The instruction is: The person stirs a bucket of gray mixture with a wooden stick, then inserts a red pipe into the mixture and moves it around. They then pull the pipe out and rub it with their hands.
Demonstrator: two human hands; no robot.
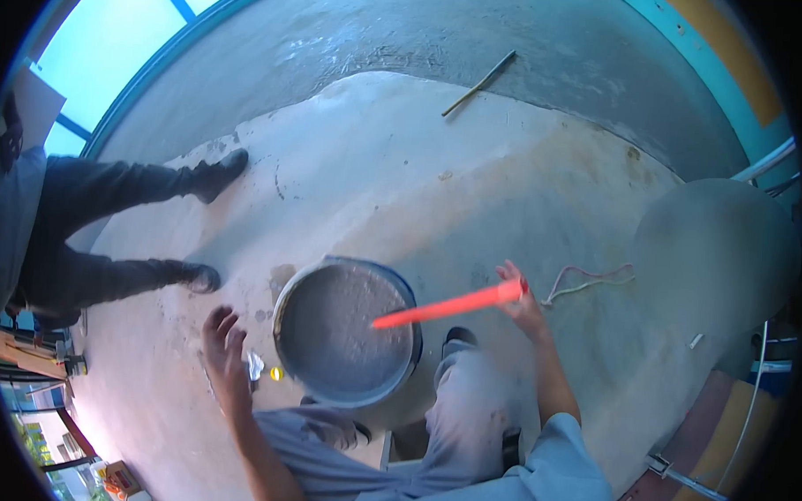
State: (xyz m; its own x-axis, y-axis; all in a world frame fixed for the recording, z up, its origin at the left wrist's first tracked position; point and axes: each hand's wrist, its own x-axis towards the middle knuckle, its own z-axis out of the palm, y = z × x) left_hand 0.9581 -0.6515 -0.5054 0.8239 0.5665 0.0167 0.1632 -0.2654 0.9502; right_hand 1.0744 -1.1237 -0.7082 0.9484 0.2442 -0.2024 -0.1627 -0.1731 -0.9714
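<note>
Bending at the knees, two legs in grey trousers (466, 421) fill the near edge of the pale floor (404, 171). Just beyond them stands a round bucket (361, 396), holding a grey mix (336, 328). To its left, the left hand (227, 350) is raised, fingers loosely bent and parted; a small yellow thing (277, 372) and a crumpled shiny scrap (255, 365) lie between it and the bucket. On the other side, the right hand (527, 312) clasps one end of an orange-red bar (448, 305), which slants across the bucket's rim; whether its other end touches the mix cannot be told. Toward the floor's right edge lies a loop of pale cord (594, 279). Toward the left edge stands another person (111, 196) in dark trousers and shoes. Farther off, a thin stick (479, 83) lies across the pale floor's far edge, where a darker grey band (558, 44) begins.
</note>
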